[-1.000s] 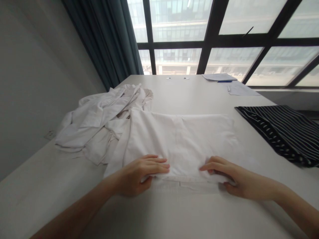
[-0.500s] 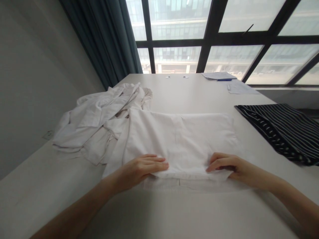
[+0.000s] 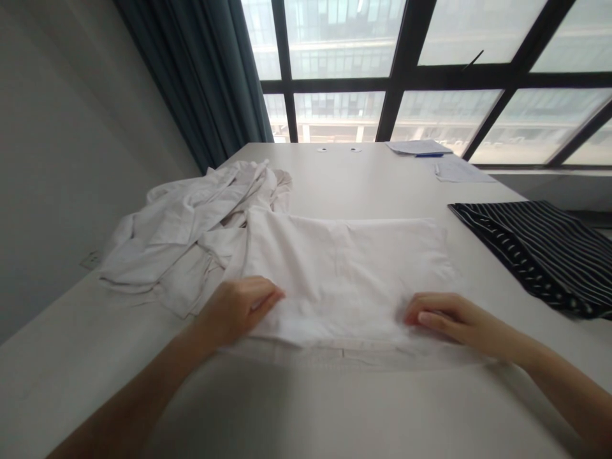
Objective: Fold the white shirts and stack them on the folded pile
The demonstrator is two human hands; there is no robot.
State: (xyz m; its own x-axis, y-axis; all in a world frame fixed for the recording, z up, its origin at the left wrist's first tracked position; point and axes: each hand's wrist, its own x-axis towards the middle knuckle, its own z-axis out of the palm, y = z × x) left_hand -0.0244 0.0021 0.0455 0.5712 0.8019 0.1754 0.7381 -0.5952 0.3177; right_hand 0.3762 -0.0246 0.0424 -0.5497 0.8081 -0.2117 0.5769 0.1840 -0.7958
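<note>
Change over the last second: the left hand [image 3: 239, 312] is no longer lying flat with fingers spread toward the middle of the white cloth [image 3: 344, 274]; it is now sitting further out to its own side, with its fingers curling in. The right hand [image 3: 444, 319] is now showing its thumb on the upper side, where it was earlier tucking under the near edge. The cloth's main panel is keeping nearly the same place and outline. Judgement: the hands are probably changing their hold to smooth or square the near edge, rather than shifting the whole piece.

Position of cloth: it is lying flat on the table [image 3: 363, 408], spreading between the two hands and beyond them. On the near side of the grips, a lower layer is showing as a strip past the upper layer's edge.

Pose: both forearms are reaching in from the near corners and angling inward. The left hand is resting at the cloth's near left part, thumb and forefinger drawing narrowly together. The right hand is resting at the near right part, fingers bending under and thumb lying over them, also narrow. Fingertips are blurring slightly; whether either hand is pinching fabric cannot be told.

Surroundings: a rumpled white pile [image 3: 191, 217] is lying beyond the left hand; a black striped cloth [image 3: 540, 255] is lying beyond the right hand, further outward.
</note>
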